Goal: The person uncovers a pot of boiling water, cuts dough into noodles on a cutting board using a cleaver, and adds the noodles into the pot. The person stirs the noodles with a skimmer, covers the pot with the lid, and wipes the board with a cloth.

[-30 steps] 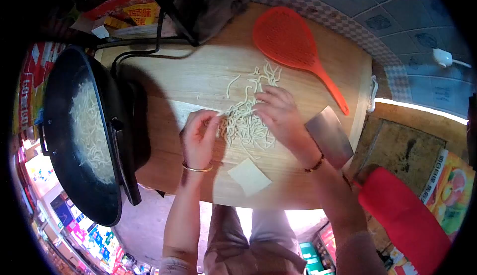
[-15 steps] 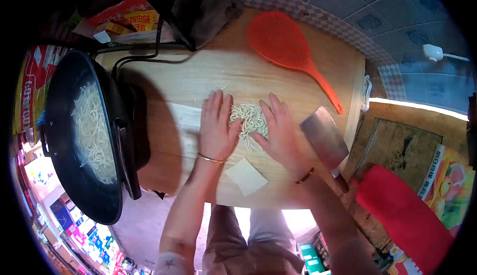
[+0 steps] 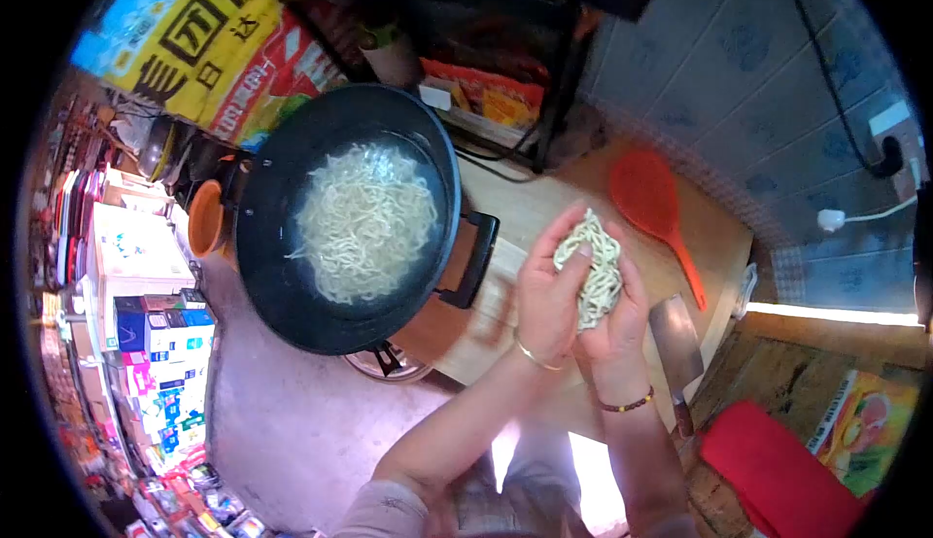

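Observation:
A small heap of pale noodles (image 3: 600, 276) rests cupped between both my hands, lifted above the wooden table (image 3: 501, 203). My left hand (image 3: 550, 293) curls around the heap from the left, its thumb lying over the strands. From the right and below, my right hand (image 3: 622, 326) supports it with bent fingers. To the left stands a black wok (image 3: 277, 276) with more noodles (image 3: 367, 222) in it, apparently in liquid. Its side handle (image 3: 473, 261) points towards my hands.
An orange-red strainer (image 3: 645, 193) lies at the back right of the table. A cleaver (image 3: 675, 344) lies right of my hands, near the edge. Red cloth (image 3: 777, 470) sits farther right, and a packed shelf (image 3: 486, 96) stands behind.
Both hands have gathered the noodles off the tabletop and raised them. My view has swung left, so the wok now shows more fully.

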A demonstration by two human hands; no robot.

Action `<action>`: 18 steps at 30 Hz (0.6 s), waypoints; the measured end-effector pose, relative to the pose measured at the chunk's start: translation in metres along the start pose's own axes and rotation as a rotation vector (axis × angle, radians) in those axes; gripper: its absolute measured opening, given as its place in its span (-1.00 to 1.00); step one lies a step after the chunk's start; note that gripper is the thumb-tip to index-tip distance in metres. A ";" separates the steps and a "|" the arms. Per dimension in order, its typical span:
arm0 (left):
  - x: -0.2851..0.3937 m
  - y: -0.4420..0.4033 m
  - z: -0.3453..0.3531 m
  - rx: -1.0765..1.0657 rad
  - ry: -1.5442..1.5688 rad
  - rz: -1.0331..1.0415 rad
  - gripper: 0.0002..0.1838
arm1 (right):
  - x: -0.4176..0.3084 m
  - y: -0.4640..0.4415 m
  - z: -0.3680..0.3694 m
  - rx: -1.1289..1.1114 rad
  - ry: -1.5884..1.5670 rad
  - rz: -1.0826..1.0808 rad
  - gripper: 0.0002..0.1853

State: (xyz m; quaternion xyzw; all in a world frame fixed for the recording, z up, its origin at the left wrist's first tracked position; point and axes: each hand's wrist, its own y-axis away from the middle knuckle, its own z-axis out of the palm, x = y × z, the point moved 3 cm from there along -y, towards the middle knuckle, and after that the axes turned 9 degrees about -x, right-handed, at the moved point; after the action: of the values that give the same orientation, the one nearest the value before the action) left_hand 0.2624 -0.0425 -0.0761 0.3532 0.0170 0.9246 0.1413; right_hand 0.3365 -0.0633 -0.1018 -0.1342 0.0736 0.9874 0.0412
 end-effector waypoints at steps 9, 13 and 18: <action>0.226 0.003 -0.113 0.328 0.092 0.082 -0.60 | 0.147 -0.072 0.158 -0.415 0.553 0.369 -0.51; 0.283 -0.011 -0.176 0.397 0.000 0.090 -0.49 | 0.167 -0.095 0.195 -0.526 0.912 0.441 -0.54; 0.311 -0.017 -0.186 0.263 -0.426 0.096 -0.52 | 0.131 -0.103 0.190 -0.608 0.942 0.446 -0.68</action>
State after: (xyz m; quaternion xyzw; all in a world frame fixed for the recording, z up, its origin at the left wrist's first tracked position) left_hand -0.0772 0.0718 -0.0163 0.5560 0.0901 0.8248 0.0506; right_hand 0.1717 0.0760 0.0300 -0.5440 -0.1754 0.7834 -0.2442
